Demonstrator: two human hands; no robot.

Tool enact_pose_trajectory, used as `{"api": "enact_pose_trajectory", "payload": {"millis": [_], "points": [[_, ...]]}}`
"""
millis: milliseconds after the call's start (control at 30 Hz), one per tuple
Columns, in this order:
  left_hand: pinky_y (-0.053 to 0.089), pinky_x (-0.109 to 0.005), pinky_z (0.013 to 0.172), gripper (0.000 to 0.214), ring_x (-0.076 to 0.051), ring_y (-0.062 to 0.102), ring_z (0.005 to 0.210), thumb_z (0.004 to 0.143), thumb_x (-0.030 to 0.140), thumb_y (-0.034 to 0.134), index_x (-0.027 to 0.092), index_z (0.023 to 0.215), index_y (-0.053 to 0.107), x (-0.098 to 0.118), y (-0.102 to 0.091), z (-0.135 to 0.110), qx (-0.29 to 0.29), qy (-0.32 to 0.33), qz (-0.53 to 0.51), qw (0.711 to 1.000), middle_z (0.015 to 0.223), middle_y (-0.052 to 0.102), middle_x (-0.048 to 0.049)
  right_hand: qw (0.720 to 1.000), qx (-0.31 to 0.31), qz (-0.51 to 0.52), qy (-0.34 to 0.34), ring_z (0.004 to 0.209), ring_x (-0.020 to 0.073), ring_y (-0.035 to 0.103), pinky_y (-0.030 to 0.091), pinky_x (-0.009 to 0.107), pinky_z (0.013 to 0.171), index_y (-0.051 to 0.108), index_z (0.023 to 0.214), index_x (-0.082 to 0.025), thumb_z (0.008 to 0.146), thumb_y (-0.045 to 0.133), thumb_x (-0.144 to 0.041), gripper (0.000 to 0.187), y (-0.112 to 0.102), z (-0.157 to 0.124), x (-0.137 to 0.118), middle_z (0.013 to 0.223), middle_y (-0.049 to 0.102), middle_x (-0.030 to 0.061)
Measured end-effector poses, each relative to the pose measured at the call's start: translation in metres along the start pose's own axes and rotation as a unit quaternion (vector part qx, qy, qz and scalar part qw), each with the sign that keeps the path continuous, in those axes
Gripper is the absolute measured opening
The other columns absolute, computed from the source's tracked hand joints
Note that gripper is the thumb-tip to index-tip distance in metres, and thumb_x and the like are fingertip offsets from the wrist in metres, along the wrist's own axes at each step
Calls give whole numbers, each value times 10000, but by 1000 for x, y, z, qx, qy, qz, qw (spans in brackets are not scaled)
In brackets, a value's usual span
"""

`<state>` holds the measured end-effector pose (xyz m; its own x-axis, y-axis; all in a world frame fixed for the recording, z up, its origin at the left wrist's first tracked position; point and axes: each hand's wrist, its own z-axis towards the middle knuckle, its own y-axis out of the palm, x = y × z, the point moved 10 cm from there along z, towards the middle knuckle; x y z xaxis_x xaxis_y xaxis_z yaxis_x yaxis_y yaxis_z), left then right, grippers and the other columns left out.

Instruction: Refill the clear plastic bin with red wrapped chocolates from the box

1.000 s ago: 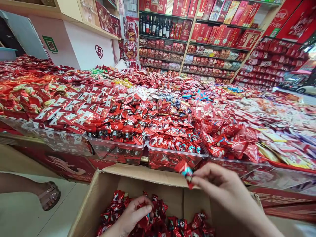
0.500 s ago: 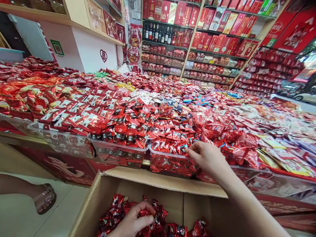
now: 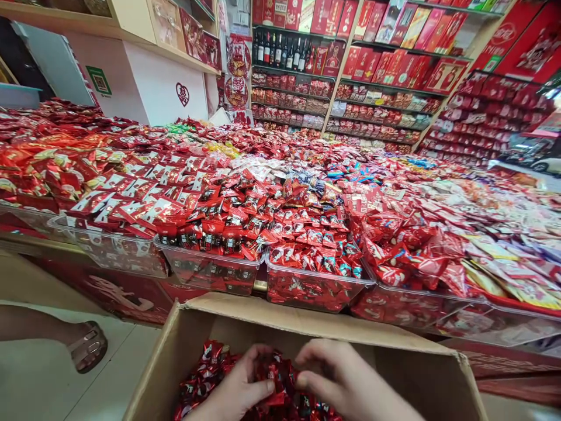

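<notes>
Small red foil-wrapped candies lie heaped inside an open cardboard box in front of me. My left hand is in the box with its fingers curled around a few wrapped candies. Facing it, my right hand has its thumb and index finger bent against the candies beside the left hand; its other fingers are partly hidden. Just beyond the box stands a clear plastic bin filled with similar red wrapped candies.
More clear bins of packaged sweets line the display's front edge, with mixed packets spread behind. Shelves hold bottles and red boxes at the back. A person's sandalled foot stands on the floor at left.
My right hand has moved from the front edge of the candy bin down into the cardboard box, close to my left hand. The view has shifted slightly.
</notes>
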<state>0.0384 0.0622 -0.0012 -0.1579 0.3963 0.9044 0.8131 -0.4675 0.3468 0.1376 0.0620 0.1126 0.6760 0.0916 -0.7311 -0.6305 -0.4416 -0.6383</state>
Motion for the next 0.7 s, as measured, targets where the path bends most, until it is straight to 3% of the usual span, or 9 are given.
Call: {"api": "enact_pose_trajectory", "payload": {"millis": [100, 233, 333, 467, 567, 700], "points": [[387, -253, 671, 376, -121, 496, 772, 638, 169, 589, 220, 957, 398, -4, 8, 0, -27, -6, 0, 1000, 838, 542, 16, 999, 24, 30, 12, 808, 169, 518, 375, 218, 678, 535, 970, -191, 615, 577, -268, 365, 49, 10, 34, 927, 576, 53], [384, -192, 468, 393, -88, 469, 604, 622, 225, 602, 214, 946, 380, -13, 4, 2, 8, -42, 41, 998, 807, 511, 16, 981, -5, 193, 8, 736, 160, 520, 374, 225, 632, 565, 843, -161, 684, 509, -285, 209, 86, 15, 53, 787, 593, 31], [397, -199, 470, 356, -63, 446, 549, 613, 237, 608, 194, 901, 403, -10, 1, 3, 32, -43, 65, 996, 775, 490, 26, 945, 11, 325, 25, 605, 116, 474, 343, 204, 548, 547, 714, -150, 686, 516, -308, 163, 89, 16, 62, 627, 535, -16], [396, -224, 513, 379, -96, 511, 575, 647, 226, 573, 200, 969, 375, -8, 7, 2, 6, -64, 53, 997, 692, 524, 31, 905, 32, 415, 87, 485, 69, 369, 276, 187, 462, 520, 651, -145, 645, 565, -324, 184, 95, 17, 80, 527, 439, -55], [380, -223, 499, 372, -108, 523, 577, 661, 223, 555, 191, 985, 375, -7, 9, 1, 1, -67, 54, 996, 673, 538, 24, 891, 25, 442, 99, 469, 62, 362, 265, 184, 447, 533, 676, -144, 630, 582, -337, 205, 100, 18, 85, 525, 452, -56], [369, -220, 498, 313, -106, 517, 579, 680, 246, 538, 187, 961, 412, -10, 9, 1, -4, -72, 43, 996, 674, 534, 23, 885, 15, 459, 77, 551, 92, 464, 345, 204, 528, 546, 729, -145, 624, 598, -326, 216, 97, 18, 78, 595, 536, -26]]}}
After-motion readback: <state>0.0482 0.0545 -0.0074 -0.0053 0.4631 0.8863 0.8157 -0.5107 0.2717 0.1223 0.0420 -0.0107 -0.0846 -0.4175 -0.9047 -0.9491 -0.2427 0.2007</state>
